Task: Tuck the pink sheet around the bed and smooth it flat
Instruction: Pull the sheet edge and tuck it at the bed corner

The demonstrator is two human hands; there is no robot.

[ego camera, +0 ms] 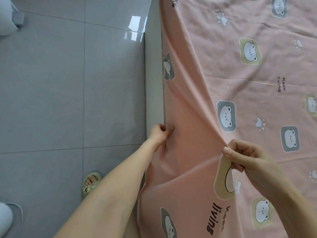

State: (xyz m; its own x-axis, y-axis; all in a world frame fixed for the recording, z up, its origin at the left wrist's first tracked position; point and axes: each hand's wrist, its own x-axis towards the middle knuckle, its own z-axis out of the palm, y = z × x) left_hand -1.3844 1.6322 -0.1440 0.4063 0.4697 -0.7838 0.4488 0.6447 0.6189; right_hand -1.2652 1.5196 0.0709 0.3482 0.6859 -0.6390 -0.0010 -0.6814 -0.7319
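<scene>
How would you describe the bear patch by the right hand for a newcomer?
Find the pink sheet on the bed. Its lifted fold leads to the right hand. The patch there is yellow and touches the fingers; its neighbours lie flat, untouched.

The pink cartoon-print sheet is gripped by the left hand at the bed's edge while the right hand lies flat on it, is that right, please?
Not quite: the head view shows the right hand pinching a lifted fold of the pink cartoon-print sheet, not lying flat. The rest holds.
</scene>
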